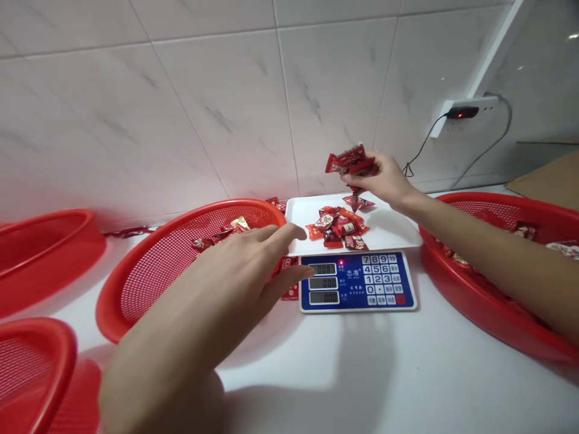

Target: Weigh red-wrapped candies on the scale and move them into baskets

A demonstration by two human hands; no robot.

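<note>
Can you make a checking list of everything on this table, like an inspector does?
Surface: white counter, glossy.
Job's things: scale; pile of sweets on its tray.
Clutter: red baskets, two with a few sweets inside.
Hands: left hand open, beside the scale's display; right hand shut on a bunch of sweets above the tray.
Cables: black cable running to a wall socket.
Surroundings: tiled wall; cardboard at right.

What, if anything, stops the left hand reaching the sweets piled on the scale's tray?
Probably nothing, so yes: the left hand is open at the tray's edge, the sweets lie uncovered, and the right hand grips other sweets above the far side.
</note>
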